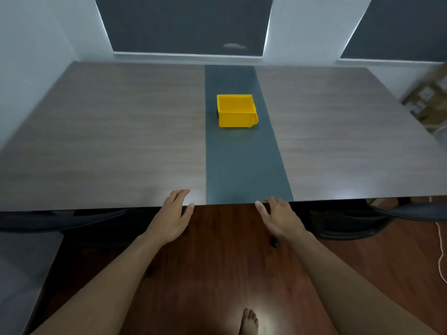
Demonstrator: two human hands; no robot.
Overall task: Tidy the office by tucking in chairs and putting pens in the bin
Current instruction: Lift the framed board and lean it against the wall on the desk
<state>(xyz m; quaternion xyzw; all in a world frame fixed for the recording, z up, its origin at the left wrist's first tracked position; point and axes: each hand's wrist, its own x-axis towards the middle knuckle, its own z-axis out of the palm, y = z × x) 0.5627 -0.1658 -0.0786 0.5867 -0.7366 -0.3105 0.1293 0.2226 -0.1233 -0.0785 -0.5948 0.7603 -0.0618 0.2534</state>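
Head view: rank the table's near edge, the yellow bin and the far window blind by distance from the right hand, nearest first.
1. Table's near edge: just ahead of the right hand.
2. Yellow bin: mid-table, on the grey strip.
3. Window blind: on the far wall.

A yellow plastic bin (236, 110) sits upright on the grey-green centre strip of the table — open top facing up, its inside hidden from this angle, a small dark object just at its left side. Two dark chairs — one left (60, 220), one right (358, 221) — sit partly under the near edge.
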